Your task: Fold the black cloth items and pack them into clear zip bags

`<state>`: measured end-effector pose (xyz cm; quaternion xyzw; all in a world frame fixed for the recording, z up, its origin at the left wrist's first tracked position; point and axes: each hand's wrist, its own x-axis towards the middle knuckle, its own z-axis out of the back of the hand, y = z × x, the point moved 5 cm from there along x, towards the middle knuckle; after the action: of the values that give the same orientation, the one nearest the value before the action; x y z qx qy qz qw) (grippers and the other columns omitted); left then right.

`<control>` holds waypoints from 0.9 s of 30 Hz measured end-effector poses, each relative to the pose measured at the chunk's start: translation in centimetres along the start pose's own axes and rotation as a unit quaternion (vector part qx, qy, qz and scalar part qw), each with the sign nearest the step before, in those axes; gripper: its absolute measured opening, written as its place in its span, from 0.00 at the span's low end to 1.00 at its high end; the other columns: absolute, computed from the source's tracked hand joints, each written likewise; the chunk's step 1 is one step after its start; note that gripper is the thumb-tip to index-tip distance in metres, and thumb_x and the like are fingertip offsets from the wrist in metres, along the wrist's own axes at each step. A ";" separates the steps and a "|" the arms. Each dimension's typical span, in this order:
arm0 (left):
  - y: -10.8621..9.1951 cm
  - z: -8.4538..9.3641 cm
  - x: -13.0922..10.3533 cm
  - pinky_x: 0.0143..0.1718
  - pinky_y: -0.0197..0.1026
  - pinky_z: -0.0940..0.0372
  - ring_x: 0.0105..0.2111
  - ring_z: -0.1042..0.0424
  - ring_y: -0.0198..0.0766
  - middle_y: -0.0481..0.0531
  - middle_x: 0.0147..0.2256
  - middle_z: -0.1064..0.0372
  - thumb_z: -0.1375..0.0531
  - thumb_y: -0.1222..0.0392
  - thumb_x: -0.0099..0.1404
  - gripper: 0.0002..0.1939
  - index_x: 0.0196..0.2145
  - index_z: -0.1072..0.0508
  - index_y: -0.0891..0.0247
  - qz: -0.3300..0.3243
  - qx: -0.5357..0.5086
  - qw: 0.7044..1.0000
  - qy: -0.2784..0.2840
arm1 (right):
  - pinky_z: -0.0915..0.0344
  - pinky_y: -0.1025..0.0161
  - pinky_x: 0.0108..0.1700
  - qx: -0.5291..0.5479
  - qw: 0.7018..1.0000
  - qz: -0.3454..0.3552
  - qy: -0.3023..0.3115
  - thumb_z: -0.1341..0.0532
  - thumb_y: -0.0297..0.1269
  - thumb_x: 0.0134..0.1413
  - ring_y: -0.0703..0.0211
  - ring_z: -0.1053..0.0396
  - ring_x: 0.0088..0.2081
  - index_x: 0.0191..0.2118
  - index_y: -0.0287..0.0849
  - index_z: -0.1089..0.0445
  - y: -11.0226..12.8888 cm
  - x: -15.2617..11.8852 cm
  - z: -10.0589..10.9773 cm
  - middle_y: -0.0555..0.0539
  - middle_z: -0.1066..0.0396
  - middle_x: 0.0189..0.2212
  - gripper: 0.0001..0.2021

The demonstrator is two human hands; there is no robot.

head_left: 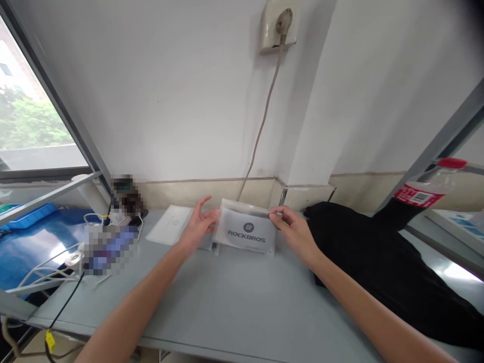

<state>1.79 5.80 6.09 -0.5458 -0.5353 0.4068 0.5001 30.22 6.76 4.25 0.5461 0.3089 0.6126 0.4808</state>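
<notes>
A frosted clear pouch (247,229) printed "ROCKBROS" is held up over the grey table (227,302), its face toward me. My right hand (289,224) pinches its upper right corner between thumb and fingers. At the pouch's left edge is my left hand (200,222), thumb near the edge and index finger raised apart; whether it grips the edge is hard to tell. Behind my left hand lies a white packet (170,223) flat on the table. Another clear packet shows partly beneath the held pouch, mostly hidden.
Black cloth (370,262) covers the table's right side, with a red-capped cola bottle (419,194) leaning over it. White cables (49,267) and blurred items lie at left beside a metal rack. A plugged cord (264,116) runs down the wall behind the table.
</notes>
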 end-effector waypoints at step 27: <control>1.6 -3.8 -3.3 0.33 0.40 0.32 0.32 0.28 0.39 0.50 0.36 0.28 0.36 0.35 0.67 0.26 0.50 0.29 0.57 0.127 0.166 0.943 0.258 | 0.42 0.64 0.33 0.070 0.942 -0.102 0.311 0.32 0.60 0.56 0.61 0.38 0.30 0.33 0.43 0.28 0.8 -3.3 -4.6 0.52 0.33 0.28 0.22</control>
<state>5.47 2.21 4.88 -0.6044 -0.2392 0.3957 0.6487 25.37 4.15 2.76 0.3268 0.5392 0.6762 0.3809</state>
